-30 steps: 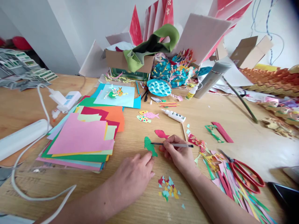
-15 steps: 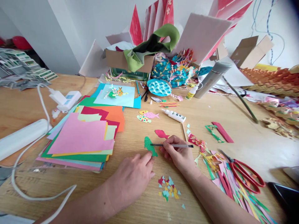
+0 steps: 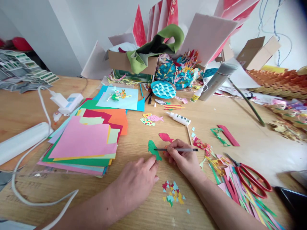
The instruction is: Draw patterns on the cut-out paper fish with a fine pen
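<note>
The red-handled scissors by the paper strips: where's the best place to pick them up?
I'd take the red-handled scissors by their loop handles, coming from the near right. The handles point that way, while the metal blades point away toward the far left. The loops also sit on top of the paper strips, so they look easy to reach.

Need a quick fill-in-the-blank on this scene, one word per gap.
The left hand rests on the ____ paper fish.
The pen is held in the ____ hand.
The scissors have ____ handles.
The glue bottle lies on its ____.

Missing words, in order: green, right, red, side.
</note>
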{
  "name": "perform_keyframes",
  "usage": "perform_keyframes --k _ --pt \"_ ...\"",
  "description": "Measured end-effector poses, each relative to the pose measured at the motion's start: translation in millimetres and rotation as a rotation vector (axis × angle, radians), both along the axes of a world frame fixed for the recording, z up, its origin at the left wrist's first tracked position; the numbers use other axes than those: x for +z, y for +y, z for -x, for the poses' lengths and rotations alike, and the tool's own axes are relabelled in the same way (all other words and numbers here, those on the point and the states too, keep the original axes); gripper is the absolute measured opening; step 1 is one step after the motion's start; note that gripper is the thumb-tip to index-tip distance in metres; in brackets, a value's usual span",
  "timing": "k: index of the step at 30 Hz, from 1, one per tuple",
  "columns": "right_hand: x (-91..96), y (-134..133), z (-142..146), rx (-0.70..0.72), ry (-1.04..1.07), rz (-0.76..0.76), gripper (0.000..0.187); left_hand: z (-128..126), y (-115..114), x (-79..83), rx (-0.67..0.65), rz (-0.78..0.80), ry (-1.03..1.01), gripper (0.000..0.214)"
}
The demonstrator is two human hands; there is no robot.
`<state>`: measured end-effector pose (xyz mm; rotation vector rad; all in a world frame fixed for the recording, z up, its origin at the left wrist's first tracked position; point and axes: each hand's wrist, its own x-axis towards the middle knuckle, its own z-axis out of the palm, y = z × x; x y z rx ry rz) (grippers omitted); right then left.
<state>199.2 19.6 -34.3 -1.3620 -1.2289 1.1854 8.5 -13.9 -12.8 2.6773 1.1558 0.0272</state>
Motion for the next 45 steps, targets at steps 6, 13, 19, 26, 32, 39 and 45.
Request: perform_keyframes --k 6,13,19,26,32,39,45 --pt "-0.8 -0.5 0.3 0.0 0.011 0.001 0.029 -0.5 -0.1 0.1 0.014 0.017 -0.004 0.023" --pt "-0.2 0.0 0.6 0.001 -0.006 -0.003 0.029 0.1 -1.2 0.0 0.001 -0.005 -0.008 0.026" --pt "-0.3 -1.2 0.4 0.031 0.01 0.006 0.029 0.2 -0.9 0.3 -0.002 0.003 0.007 0.023" --pt "-2.8 -1.3 -0.3 0.02 0.018 -0.003 0.026 0.0 -1.0 2.2 0.002 0.011 0.013 0.025" --pt "0.0 -2.1 0.3 0.052 -0.007 -0.006 0.029 0.2 -0.4 0.7 -0.005 0.008 0.007 0.025" --pt "1.0 -2.3 0.4 0.08 -0.016 -0.005 0.027 -1.0 0.2 0.8 -0.006 0.003 0.017 0.027" --pt "1.9 -2.2 0.6 0.095 -0.017 -0.007 0.026 -1.6 0.4 3.4 -0.002 0.025 0.036 0.028"
